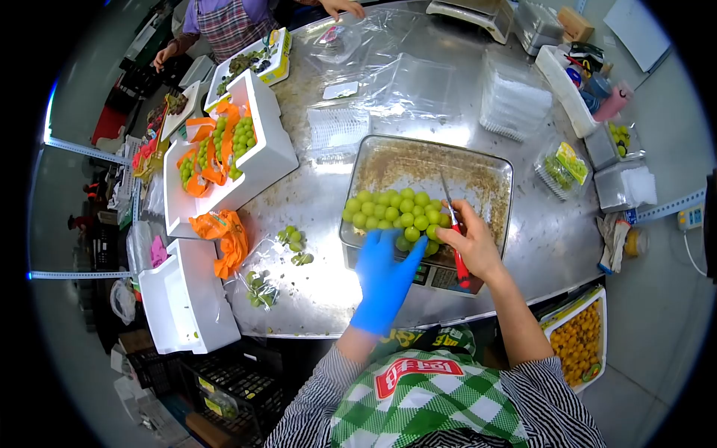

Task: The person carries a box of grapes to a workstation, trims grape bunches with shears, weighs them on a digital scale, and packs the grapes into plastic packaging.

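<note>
A bunch of green grapes (396, 213) lies across the front of a worn metal scale tray (437, 145). My left hand (385, 276), in a blue glove, holds the bunch from its near side, thumb apart, with some fingertips hidden by the grapes. In my bare right hand (474, 243) is a pair of red-handled scissors (457, 250), their narrow blades pointing away from me over the tray. The right fingers are beside the right end of the bunch and seem to touch it. Part of the scale's display shows beneath my hands.
On the left stand a foam box (261, 153) of grapes in orange wrap and another foam box (172, 299). Loose grapes (291, 237) and scraps lie near them. Clear plastic boxes (515, 97) are stacked behind the scale. Across the table is another person (231, 30).
</note>
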`<state>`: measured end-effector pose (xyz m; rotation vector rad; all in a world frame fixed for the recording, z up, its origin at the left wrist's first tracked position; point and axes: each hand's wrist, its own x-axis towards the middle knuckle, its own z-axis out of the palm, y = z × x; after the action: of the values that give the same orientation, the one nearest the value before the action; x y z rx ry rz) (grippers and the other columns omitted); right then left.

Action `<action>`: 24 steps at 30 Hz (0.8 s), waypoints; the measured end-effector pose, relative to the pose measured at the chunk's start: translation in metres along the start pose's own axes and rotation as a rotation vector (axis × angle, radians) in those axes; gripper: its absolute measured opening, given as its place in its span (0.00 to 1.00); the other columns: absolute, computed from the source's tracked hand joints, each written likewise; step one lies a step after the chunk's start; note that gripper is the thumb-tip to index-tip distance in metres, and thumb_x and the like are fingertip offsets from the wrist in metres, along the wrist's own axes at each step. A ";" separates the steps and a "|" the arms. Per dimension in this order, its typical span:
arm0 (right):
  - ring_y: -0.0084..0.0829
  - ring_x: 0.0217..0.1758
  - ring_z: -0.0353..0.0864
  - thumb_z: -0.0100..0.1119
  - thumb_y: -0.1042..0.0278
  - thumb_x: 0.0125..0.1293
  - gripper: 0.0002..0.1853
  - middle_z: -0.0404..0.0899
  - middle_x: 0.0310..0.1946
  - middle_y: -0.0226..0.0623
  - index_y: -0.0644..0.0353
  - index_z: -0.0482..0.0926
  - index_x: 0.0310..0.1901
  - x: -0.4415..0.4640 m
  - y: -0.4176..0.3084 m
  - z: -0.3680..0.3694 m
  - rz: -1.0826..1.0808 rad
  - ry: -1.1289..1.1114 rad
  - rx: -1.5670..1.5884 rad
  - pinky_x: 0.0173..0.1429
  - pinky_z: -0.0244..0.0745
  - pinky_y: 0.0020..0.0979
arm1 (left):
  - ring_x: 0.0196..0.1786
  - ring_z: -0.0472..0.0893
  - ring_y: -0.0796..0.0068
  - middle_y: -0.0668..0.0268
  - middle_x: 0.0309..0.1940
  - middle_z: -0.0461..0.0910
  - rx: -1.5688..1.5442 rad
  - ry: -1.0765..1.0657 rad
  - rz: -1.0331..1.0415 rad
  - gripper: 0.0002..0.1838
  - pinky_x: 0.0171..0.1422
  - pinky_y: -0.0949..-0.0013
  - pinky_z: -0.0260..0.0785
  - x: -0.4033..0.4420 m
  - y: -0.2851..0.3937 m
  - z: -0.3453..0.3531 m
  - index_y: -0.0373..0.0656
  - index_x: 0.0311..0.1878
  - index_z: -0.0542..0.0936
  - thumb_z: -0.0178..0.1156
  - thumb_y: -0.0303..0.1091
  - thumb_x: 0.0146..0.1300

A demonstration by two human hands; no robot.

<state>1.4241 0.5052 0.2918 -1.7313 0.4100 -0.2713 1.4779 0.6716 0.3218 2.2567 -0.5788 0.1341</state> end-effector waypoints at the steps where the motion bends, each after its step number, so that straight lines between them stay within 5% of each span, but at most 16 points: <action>1: 0.34 0.40 0.76 0.64 0.58 0.55 0.31 0.77 0.39 0.45 0.69 0.68 0.56 -0.003 -0.005 -0.002 0.001 -0.006 -0.035 0.48 0.70 0.32 | 0.35 0.78 0.65 0.60 0.35 0.76 0.000 -0.010 -0.011 0.19 0.40 0.67 0.72 0.003 0.000 0.003 0.38 0.40 0.78 0.71 0.41 0.52; 11: 0.31 0.40 0.75 0.66 0.63 0.54 0.30 0.77 0.39 0.40 0.68 0.68 0.57 -0.020 -0.010 -0.005 -0.012 0.085 0.035 0.48 0.70 0.30 | 0.24 0.73 0.79 0.66 0.20 0.75 -0.260 -0.075 -0.234 0.12 0.31 0.73 0.68 0.022 0.004 0.014 0.36 0.31 0.79 0.69 0.36 0.55; 19: 0.25 0.43 0.75 0.64 0.67 0.56 0.29 0.76 0.43 0.38 0.68 0.68 0.58 -0.040 -0.015 -0.014 0.116 0.138 0.285 0.49 0.71 0.26 | 0.23 0.76 0.77 0.64 0.20 0.78 -0.041 -0.197 -0.080 0.10 0.31 0.70 0.69 0.034 -0.001 0.000 0.36 0.29 0.79 0.63 0.34 0.56; 23: 0.30 0.50 0.78 0.59 0.70 0.59 0.24 0.76 0.50 0.45 0.67 0.69 0.57 -0.062 -0.026 -0.019 0.180 0.147 0.621 0.51 0.73 0.27 | 0.23 0.76 0.75 0.63 0.20 0.79 -0.125 -0.174 -0.043 0.09 0.31 0.69 0.69 0.032 -0.008 -0.007 0.38 0.30 0.79 0.63 0.34 0.56; 24: 0.35 0.52 0.78 0.55 0.68 0.62 0.22 0.76 0.52 0.47 0.66 0.70 0.57 -0.071 -0.022 -0.020 0.162 0.141 0.672 0.53 0.74 0.34 | 0.23 0.74 0.78 0.64 0.20 0.77 -0.223 -0.158 -0.036 0.07 0.31 0.71 0.68 0.027 -0.010 -0.015 0.37 0.32 0.79 0.61 0.32 0.59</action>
<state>1.3541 0.5210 0.3201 -1.0190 0.4910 -0.3659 1.5077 0.6789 0.3326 2.0707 -0.6044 -0.1226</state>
